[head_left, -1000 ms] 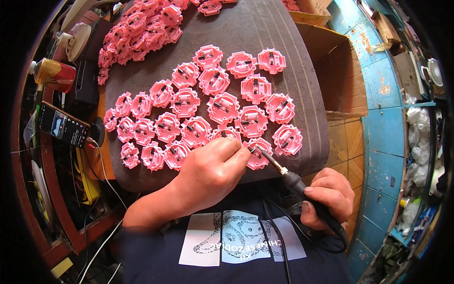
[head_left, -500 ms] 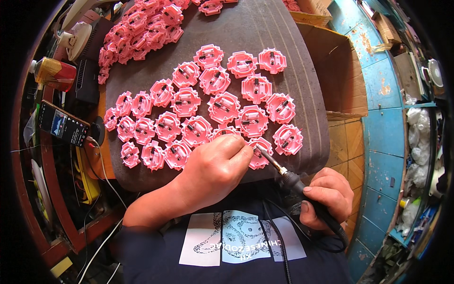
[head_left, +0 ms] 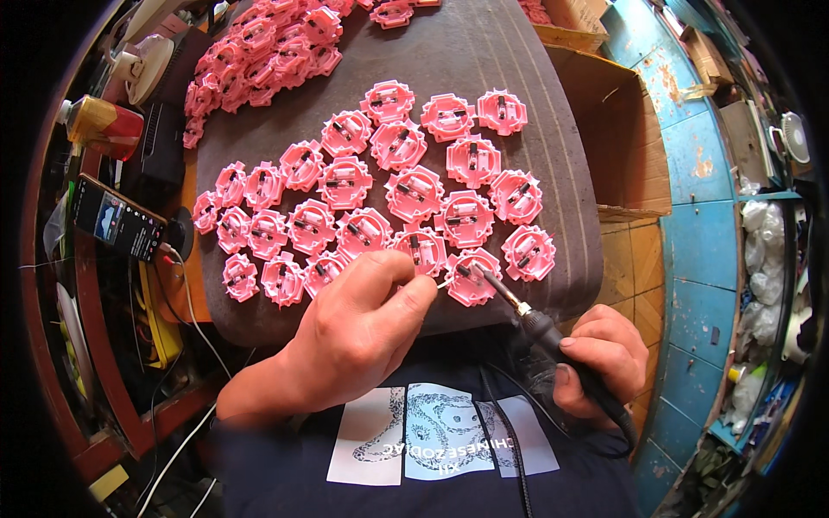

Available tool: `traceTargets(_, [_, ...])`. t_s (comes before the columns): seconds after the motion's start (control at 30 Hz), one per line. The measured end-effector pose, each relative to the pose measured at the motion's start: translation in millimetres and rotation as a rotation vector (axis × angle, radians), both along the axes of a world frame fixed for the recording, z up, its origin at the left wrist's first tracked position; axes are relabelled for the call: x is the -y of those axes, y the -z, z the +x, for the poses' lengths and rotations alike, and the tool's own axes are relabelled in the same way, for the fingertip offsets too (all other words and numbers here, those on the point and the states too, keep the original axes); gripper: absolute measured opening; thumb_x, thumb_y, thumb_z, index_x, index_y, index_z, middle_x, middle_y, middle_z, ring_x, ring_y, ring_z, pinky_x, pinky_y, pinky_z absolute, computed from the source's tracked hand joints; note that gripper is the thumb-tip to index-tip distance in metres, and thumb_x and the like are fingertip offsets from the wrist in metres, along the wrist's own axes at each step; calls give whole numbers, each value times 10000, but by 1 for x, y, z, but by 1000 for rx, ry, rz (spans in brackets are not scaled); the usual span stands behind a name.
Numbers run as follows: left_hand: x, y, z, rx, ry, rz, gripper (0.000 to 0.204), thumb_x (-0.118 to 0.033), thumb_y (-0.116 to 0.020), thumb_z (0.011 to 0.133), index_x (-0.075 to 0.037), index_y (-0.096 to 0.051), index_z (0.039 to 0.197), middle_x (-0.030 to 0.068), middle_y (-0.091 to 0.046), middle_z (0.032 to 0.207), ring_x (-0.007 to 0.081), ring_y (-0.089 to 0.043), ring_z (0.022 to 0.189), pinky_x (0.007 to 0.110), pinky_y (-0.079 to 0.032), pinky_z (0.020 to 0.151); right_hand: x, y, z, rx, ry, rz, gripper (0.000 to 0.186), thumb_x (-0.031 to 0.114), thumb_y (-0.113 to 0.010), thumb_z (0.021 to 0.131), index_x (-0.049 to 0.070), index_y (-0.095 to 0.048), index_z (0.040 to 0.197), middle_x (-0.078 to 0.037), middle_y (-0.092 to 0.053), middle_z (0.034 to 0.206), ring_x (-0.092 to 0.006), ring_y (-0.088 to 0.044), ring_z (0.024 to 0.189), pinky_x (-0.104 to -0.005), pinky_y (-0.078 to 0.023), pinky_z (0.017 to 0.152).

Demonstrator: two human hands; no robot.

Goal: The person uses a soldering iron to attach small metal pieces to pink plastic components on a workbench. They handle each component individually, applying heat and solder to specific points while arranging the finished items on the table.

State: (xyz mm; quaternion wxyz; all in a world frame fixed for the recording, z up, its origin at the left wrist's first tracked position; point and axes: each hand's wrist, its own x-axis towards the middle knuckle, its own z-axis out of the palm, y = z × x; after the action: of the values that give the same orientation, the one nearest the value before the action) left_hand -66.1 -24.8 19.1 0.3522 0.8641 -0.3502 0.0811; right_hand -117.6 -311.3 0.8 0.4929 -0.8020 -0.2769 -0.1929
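Observation:
My left hand [head_left: 363, 328] pinches a thin pale strand [head_left: 445, 285], probably solder wire, just left of a pink plastic piece [head_left: 469, 291] with a small dark part inside. My right hand [head_left: 600, 363] grips a soldering iron [head_left: 540, 332] with a black handle and metal shaft; its tip reaches into that same piece, and faint smoke shows near the handle. Several similar pink pieces [head_left: 528, 253] lie open side up in loose rows on the dark mat [head_left: 572, 285] around my hands.
A heap of pink pieces [head_left: 268, 47] lies at the back left. An open cardboard box [head_left: 609, 147] stands at the right. A propped phone [head_left: 117, 220], a bottle [head_left: 104, 134] and cables [head_left: 207, 345] crowd the left side. Blue cabinets [head_left: 699, 293] line the right.
My left hand has drawn back to the left and down, uncovering the piece above it and showing the thin strand. My right hand and the iron have shifted very slightly rightward.

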Motion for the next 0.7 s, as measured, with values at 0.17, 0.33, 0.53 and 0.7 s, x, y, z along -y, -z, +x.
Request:
traceTargets(0.17, [-3,3,-11,-131,78,71,230,75,-756,860,13,-662,1060,127,-624,892,310,-657,759,394,-555,672,5,-6,-8,-7,31,-6,297,71,-790,749,21,-688,1023,-96,-621,724,-242,-580,549,-350,-478,505])
traceTargets(0.33, [7,15,-11,-68,108,4,250,76,-771,823,21,-671,1046,131,-623,929,302,-662,786,397,-557,676,6,-10,-14,-7,18,-16,304,66,-787,734,29,-690,1020,-94,-624,728,-243,-583,552,-354,-481,506])
traceTargets(0.53, [12,25,-10,-20,136,35,315,80,-781,773,31,-687,1070,132,-624,961,294,-669,798,391,-561,676,6,-4,-17,-18,8,-23,299,66,-788,739,18,-690,1017,-101,-629,744,-246,-592,559,-358,-498,515])
traceTargets(0.7, [14,28,-7,12,118,36,318,73,-785,764,23,-687,1063,123,-622,952,291,-668,788,391,-563,666,5,-3,-16,-19,-16,-15,300,64,-789,748,10,-688,1026,-106,-626,747,-244,-593,559,-357,-498,512])
